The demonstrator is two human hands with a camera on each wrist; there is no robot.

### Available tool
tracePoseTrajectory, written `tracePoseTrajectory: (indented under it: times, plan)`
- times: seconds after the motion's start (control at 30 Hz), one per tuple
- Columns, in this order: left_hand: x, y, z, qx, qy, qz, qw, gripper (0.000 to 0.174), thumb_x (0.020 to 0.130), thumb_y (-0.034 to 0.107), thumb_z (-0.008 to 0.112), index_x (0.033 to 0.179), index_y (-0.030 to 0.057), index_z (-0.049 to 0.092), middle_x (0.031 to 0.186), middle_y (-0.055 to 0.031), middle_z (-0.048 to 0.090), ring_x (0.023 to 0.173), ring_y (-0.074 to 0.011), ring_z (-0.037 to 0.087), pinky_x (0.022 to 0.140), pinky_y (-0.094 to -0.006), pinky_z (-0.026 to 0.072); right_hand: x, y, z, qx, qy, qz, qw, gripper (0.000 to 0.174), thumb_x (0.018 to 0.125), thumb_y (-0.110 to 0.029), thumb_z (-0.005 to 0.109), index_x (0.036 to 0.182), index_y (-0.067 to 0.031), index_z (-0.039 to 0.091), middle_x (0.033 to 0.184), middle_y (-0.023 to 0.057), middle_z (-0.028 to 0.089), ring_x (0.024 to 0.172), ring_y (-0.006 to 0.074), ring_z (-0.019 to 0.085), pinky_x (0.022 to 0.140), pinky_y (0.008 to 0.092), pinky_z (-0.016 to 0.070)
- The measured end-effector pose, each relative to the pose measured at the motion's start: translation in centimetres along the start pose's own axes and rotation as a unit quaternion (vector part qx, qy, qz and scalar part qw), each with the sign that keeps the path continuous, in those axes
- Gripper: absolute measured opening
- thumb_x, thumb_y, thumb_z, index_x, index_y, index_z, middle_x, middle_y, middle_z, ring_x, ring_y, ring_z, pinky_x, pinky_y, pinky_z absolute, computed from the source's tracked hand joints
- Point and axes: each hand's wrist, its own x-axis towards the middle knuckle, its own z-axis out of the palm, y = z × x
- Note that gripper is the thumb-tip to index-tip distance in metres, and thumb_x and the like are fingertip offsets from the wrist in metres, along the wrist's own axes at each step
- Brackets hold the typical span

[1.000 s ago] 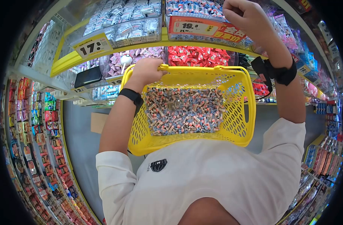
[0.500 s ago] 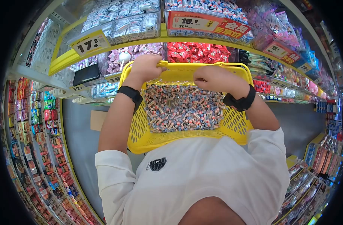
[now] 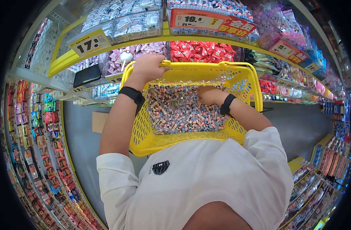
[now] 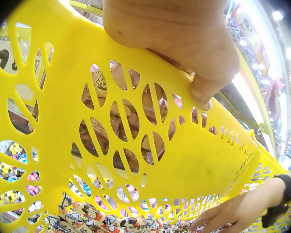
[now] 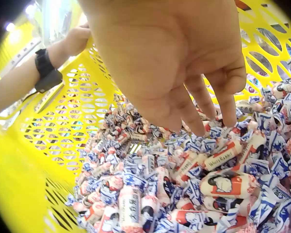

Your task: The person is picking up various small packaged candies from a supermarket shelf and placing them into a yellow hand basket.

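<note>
A yellow plastic basket (image 3: 194, 70) with pierced walls stands against the person's front, its floor covered in wrapped White Rabbit candies (image 3: 179, 115). My left hand (image 3: 148, 68) grips the far rim near its left corner; in the left wrist view the thumb (image 4: 202, 94) comes over the rim to the inner side. My right hand (image 3: 210, 95) is down inside the basket, right of its middle. Seen from the right wrist, the right hand (image 5: 169, 63) has its fingers loosely extended, with fingertips right at the top of the candies and nothing in the palm.
Beyond the basket, shelf bins hold red-wrapped candies (image 3: 202, 51) and purple-wrapped ones (image 3: 144, 50). A black phone-like slab (image 3: 87, 76) lies at the shelf's left. Above runs a yellow shelf edge (image 3: 144, 43) with price tags. Packed racks (image 3: 41, 142) line the left side.
My right hand has come down from the upper shelf at the right, over the basket, and into it among the candies. The left hand keeps its grip on the rim.
</note>
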Motion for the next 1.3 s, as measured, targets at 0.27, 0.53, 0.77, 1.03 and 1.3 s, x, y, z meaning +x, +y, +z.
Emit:
tracePoseTrajectory:
  times: [0.27,0.53,0.77,1.03,1.3]
  plan:
    - [0.0,0.1,-0.1,-0.006,0.003,-0.002,1.0,0.028,0.077,0.035,0.073,0.087,0.01,0.065,0.08,-0.0123,0.066,0.081,-0.0352,0.064,0.07,-0.0474,0.0483,0.2,0.6,1.9,-0.039,-0.021,0.052,0.998,0.02,0.084,-0.019,0.059,0.09,-0.0038,0.069,0.107,0.0169,0.059,0.098,0.0366,0.061,0.083,0.0491,0.0495]
    - [0.0,0.1,-0.1,-0.001,0.003,-0.002,1.0,0.028,0.077,0.035,0.073,0.086,0.0101,0.065,0.08,-0.0128,0.066,0.081,-0.0355,0.064,0.07,-0.0477,0.0482,0.1,0.3,1.5,-0.045,-0.012,0.047,0.998,0.018,0.085,-0.019,0.058,0.093,-0.006,0.069,0.1,0.0179,0.059,0.095,0.0366,0.061,0.08,0.0489,0.0491]
    - [0.0,-0.1,0.1,-0.001,0.005,0.003,1.0,0.028,0.077,0.035,0.073,0.086,0.0098,0.065,0.079,-0.0129,0.066,0.081,-0.0355,0.064,0.07,-0.0478,0.0482,0.1,0.1,0.0,-0.021,0.092,0.027,0.995,0.015,0.085,-0.017,0.057,0.092,-0.0071,0.065,0.094,0.0185,0.06,0.093,0.0376,0.061,0.078,0.048,0.049]
    - [0.0,0.1,-0.1,0.002,0.0,-0.004,1.0,0.028,0.077,0.035,0.073,0.086,0.0095,0.064,0.08,-0.0129,0.066,0.082,-0.0352,0.064,0.071,-0.0477,0.0481,-1.5,-3.0,-4.2,0.118,0.1,-0.018,0.988,0.008,0.078,-0.008,0.059,0.084,-0.0045,0.062,0.082,0.0177,0.059,0.085,0.0373,0.06,0.075,0.0475,0.0475]
    - [0.0,0.2,-0.1,0.003,-0.008,-0.01,1.0,0.029,0.077,0.035,0.073,0.085,0.0091,0.064,0.081,-0.0127,0.066,0.083,-0.035,0.064,0.071,-0.0474,0.0479,-5.9,-6.9,-12.9,0.2,0.217,-0.103,0.95,0.012,0.079,-0.007,0.06,0.09,-0.0044,0.065,0.086,0.0141,0.062,0.08,0.031,0.061,0.072,0.0407,0.0488]
